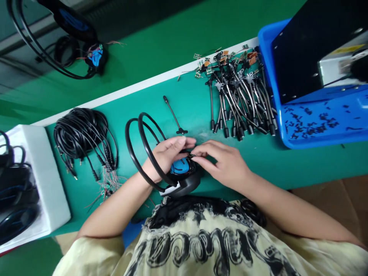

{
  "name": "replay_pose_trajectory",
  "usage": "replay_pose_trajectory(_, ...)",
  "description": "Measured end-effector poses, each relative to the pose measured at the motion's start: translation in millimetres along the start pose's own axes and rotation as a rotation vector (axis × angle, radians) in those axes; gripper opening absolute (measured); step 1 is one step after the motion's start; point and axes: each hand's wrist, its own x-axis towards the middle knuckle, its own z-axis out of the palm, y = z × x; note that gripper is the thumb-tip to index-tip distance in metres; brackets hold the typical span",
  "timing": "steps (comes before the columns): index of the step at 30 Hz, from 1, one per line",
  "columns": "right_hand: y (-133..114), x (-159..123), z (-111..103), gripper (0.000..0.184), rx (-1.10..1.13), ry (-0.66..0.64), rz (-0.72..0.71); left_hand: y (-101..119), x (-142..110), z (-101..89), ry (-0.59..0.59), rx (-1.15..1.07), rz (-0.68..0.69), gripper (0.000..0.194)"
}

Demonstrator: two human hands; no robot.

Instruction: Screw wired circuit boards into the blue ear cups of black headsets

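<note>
A black headset (186,186) with paired headband hoops is close to my body, its ear cup open to a blue inner part (180,165). My left hand (166,153) reaches through the hoops, fingers closed together over the upper edge of the ear cup. What they grip is hidden. Opposite it, my right hand (222,159) pinches something small and dark at the cup's edge, too small to name. Just beyond my left fingertips lies a microphone boom (174,115), its flat-winged base towards the headset.
Coiled black cables (82,134) with bare wire ends lie left, beside a white foam box (53,184) holding headsets. Several microphone booms (238,99) are piled right, near a blue tray (319,143) with small black pieces and a black machine (299,57). Another opened headset (76,23) is beyond the table edge.
</note>
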Motion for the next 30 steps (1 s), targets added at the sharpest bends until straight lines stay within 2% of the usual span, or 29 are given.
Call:
replay_pose_trajectory(3,1,2,-3,0.010,0.325,-0.017,0.216,2,-8,-14.0,0.096,0.520,0.176,0.032)
replay_pose_trajectory(5,0,5,-3,0.011,0.500,-0.044,0.294,1,-12,-17.6,0.110,0.592,0.290,0.024)
replay_pose_trajectory(6,-1,6,-3,0.011,0.548,-0.054,0.319,-1,-12,-17.7,0.047,0.545,0.304,0.024)
replay_pose_trajectory(9,-3,8,-1,0.013,0.554,-0.054,0.354,-9,-9,-14.4,-0.276,0.340,0.228,0.051)
replay_pose_trajectory(10,-4,8,-1,0.014,0.523,-0.041,0.351,-11,-7,-13.0,-0.319,0.307,0.210,0.050)
replay_pose_trajectory(11,-4,7,0,0.014,0.479,-0.021,0.338,-13,-6,-11.9,-0.302,0.304,0.213,0.044)
replay_pose_trajectory(13,-5,4,1,0.015,0.367,0.034,0.290,-17,-5,-11.2,-0.150,0.407,0.293,0.028)
replay_pose_trajectory(15,-5,2,2,0.014,0.268,0.083,0.231,-18,-8,-12.7,0.004,0.607,0.478,0.016)
replay_pose_trajectory(16,-4,1,3,0.013,0.241,0.097,0.210,-18,-9,-14.2,0.032,0.705,0.582,0.011)
replay_pose_trajectory(18,-3,0,6,0.013,0.229,0.102,0.200,-19,-12,-17.8,0.012,0.830,0.742,0.007)
replay_pose_trajectory(20,-3,0,8,0.014,0.254,0.095,0.218,-20,-14,-21.4,-0.029,0.861,0.808,0.009)
replay_pose_trajectory(24,0,0,12,0.017,0.331,0.075,0.259,-24,-14,-25.0,-0.043,0.854,0.847,0.012)
replay_pose_trajectory(30,3,1,19,0.020,0.502,0.040,0.299,-29,-12,-24.5,-0.018,0.822,0.851,0.028)
